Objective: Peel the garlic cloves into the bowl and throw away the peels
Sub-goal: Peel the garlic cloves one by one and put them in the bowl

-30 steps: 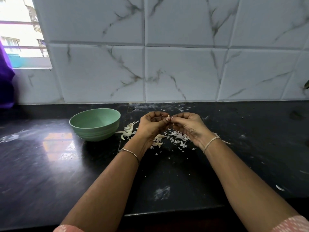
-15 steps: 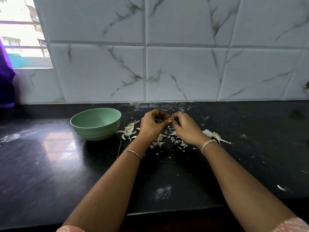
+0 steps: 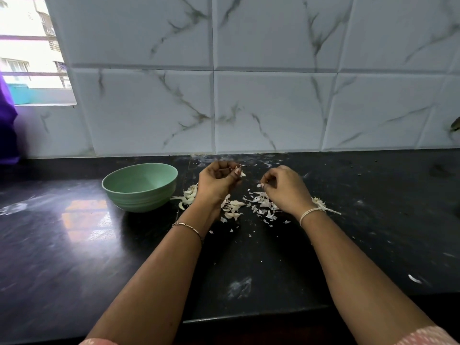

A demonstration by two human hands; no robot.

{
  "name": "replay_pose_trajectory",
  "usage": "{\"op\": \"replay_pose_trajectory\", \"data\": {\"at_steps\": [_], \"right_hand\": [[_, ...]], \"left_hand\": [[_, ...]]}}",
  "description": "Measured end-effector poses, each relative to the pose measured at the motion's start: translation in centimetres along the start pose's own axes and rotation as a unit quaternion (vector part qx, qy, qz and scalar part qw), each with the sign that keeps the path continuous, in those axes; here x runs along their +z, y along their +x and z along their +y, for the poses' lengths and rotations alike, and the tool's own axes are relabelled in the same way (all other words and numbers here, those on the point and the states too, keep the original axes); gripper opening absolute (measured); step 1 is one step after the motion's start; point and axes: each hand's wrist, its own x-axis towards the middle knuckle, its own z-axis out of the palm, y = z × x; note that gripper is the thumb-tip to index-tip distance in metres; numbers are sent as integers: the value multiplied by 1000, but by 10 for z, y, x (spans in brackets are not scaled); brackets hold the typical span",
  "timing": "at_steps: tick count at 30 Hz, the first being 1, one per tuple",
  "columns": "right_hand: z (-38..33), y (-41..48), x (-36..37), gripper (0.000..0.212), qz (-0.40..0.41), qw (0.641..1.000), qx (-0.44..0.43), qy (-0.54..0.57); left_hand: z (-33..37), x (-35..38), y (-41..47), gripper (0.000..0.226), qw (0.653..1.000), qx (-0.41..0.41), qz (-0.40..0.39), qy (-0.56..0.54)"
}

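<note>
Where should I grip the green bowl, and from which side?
Take the green bowl by its near rim, coming from above, thumb inside and fingers outside. It stands upright, mouth open, and its rounded wall narrows toward the base, so a grip round the wall may slip. The left hand is nearest but holds a garlic clove.

Black counter [image 3: 74, 245] — marble-veined wall tiles [image 3: 273, 108] — window [image 3: 29, 51] at left.

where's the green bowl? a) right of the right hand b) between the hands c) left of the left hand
c: the bowl sits left of the left hand, and the right hand is farther right.
</note>
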Motion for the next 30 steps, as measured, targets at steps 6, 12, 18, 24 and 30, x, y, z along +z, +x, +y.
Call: {"op": "replay_pose_trajectory", "data": {"at_steps": [6, 12, 18, 24, 30], "right_hand": [[-1, -1, -6, 17, 48, 999, 19, 5], [-8, -1, -4, 12, 26, 982, 4, 186], [-15, -2, 3, 9, 35, 977, 1, 210], [-18, -3, 4, 9, 42, 973, 10, 227], [-17, -3, 2, 10, 45, 950, 40, 306]], "left_hand": [[2, 1, -4, 18, 1000, -24, -8, -15], [2, 5, -7, 17, 1000, -19, -20, 12], [0, 8, -9, 14, 995, 28, -26, 93], [1, 11, -9, 14, 995, 31, -8, 90], [3, 10, -10, 11, 996, 12, -7, 83]]}}
